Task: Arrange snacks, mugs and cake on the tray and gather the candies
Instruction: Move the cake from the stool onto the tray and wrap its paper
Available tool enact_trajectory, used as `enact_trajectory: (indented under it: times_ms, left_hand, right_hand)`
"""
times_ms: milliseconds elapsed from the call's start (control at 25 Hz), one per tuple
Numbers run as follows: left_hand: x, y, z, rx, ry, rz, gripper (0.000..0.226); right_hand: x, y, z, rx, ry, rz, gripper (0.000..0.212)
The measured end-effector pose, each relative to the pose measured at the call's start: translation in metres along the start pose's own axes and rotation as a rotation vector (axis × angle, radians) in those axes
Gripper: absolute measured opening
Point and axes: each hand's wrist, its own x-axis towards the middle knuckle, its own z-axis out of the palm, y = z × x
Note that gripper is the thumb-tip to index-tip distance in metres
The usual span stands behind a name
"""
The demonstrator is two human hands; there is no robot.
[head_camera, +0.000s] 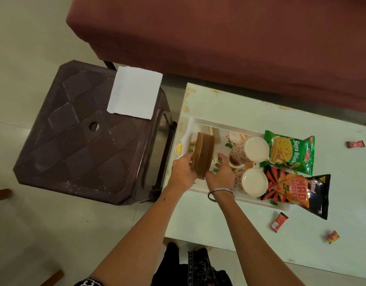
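Now cake point(202, 155) upright, between both hands' fingers point(221, 159)

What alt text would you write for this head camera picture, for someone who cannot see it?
Seen from above, a person's left hand and right hand hold a round brown cake tilted on edge over a white tray that holds two floral mugs and two snack packets. Three wrapped candies lie loose on the pale table.
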Motion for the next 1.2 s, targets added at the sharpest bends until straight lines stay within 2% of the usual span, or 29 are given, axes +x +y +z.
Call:
enact_trajectory:
  times_ms: [80, 160, 240, 360, 480, 560, 680, 840, 1000, 1080, 1200]
  left_hand:
    - [-0.001, 0.002, -0.018, -0.038, 0.062, -0.017, 0.042]
    - [0.0, 0.003, -0.047, -0.107, 0.177, -0.023, 0.039]
    - [0.002, 0.003, -0.084, -0.157, 0.303, -0.031, 0.032]
    - [0.012, 0.004, -0.138, -0.253, 0.533, -0.061, 0.02]
    - [0.032, 0.006, -0.182, -0.128, 0.732, -0.083, 0.019]
    - [0.047, 0.006, -0.201, -0.072, 0.747, -0.089, 0.027]
    - [0.069, 0.005, -0.211, 0.02, 0.687, -0.132, 0.042]
    - [0.09, 0.011, -0.211, 0.115, 0.648, -0.171, 0.058]
    - [0.103, 0.018, -0.212, 0.18, 0.621, -0.306, 0.077]
    - [0.108, 0.019, -0.213, 0.171, 0.591, -0.373, 0.077]
    - [0.115, 0.017, -0.214, 0.105, 0.557, -0.416, 0.062]
  right_hand:
    - [-0.007, -0.015, 0.001, 0.019, 0.139, -0.039, 0.06]
    - [-0.01, -0.039, 0.006, 0.088, 0.183, -0.092, 0.048]
    - [-0.009, -0.07, 0.016, 0.155, 0.108, -0.121, 0.033]
    - [0.001, -0.114, 0.036, 0.224, -0.065, -0.059, 0.033]
    - [0.021, -0.151, 0.063, 0.201, -0.136, -0.025, 0.036]
    - [0.032, -0.17, 0.081, 0.186, -0.13, -0.006, 0.041]
    - [0.047, -0.187, 0.105, 0.159, -0.092, 0.035, 0.043]
    - [0.06, -0.192, 0.123, 0.135, -0.025, 0.042, 0.029]
    - [0.06, -0.198, 0.136, 0.078, -0.06, 0.076, 0.035]
    - [0.061, -0.201, 0.141, 0.076, -0.09, 0.154, 0.044]
    - [0.064, -0.202, 0.14, 0.152, -0.064, 0.214, 0.026]
